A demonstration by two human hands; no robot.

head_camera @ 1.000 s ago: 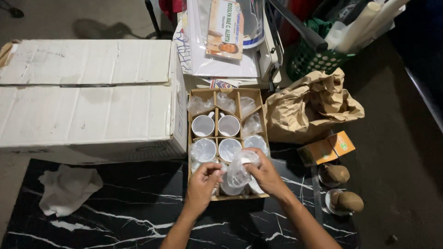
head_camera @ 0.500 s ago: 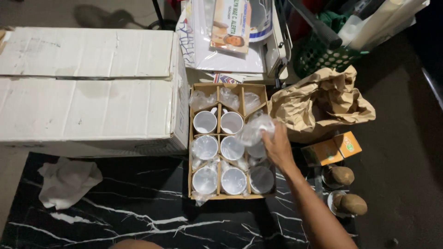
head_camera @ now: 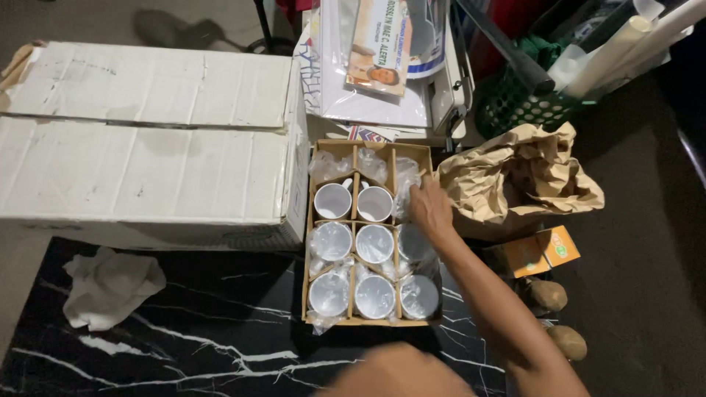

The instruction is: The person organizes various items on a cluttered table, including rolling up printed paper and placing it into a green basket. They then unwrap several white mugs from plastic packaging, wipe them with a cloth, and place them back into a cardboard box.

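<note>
A brown cardboard box with small square spaces (head_camera: 307, 242) sits on a black floor mat with white marble lines (head_camera: 184, 345). White round mugs (head_camera: 375, 242) stand in the spaces, and many of them are wrapped in thin clear plastic. Two mugs in the second row have no wrap on them.

The person's right hand (head_camera: 430, 209) reaches into the right side of the box, near the far end. Its fingers are bent down around a mug in clear plastic wrap (head_camera: 406, 180), which sits in a space on the right side of the box. I cannot tell how tight the hold is.

A blurry bit of the person shows at the bottom edge. I cannot tell if it is the left hand, so I cannot tell about its fingers.

A big white cardboard box (head_camera: 147, 132) lies just left of the mug box. A crumpled brown paper bag (head_camera: 515, 176) is on the right, and a small orange box (head_camera: 540, 250) lies near it. A white cloth (head_camera: 110, 287) lies on the mat.
</note>
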